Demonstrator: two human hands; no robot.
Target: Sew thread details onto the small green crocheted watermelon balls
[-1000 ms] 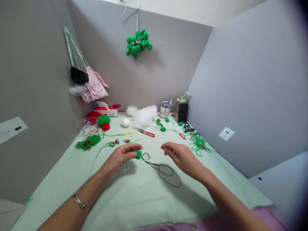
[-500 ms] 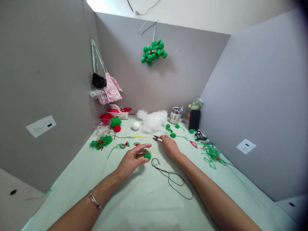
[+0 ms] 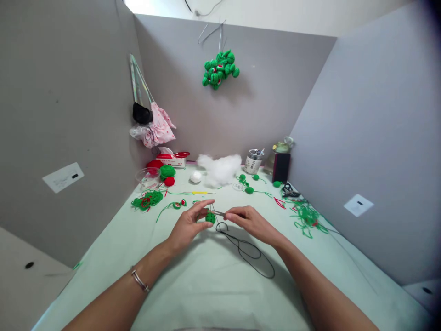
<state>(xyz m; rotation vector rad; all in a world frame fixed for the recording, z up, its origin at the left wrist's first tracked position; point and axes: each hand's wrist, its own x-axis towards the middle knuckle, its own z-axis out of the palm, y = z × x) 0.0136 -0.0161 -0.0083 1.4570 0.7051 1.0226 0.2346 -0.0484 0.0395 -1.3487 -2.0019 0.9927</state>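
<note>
My left hand pinches a small green crocheted ball between thumb and fingers, just above the table. A black cord runs down from the ball and lies in loops on the cloth. In my right hand is a pair of thread snips, its blades pointing left at the cord close beside the ball. Whether the blades touch the cord I cannot tell. Behind the hands lies a crochet hook with a yellow handle. A green and red crocheted piece with a yarn tail is left of my left hand.
White stuffing lies at the back, beside a white yarn ball. Green yarn scraps are at the left, more scraps at the right. A pen tin stands near the back panel. Green crocheted balls hang above.
My right hand has lifted the snips off the table and brought them nearer, to the cord at the green ball. The left hand keeps its hold, and the view has shifted slightly.
</note>
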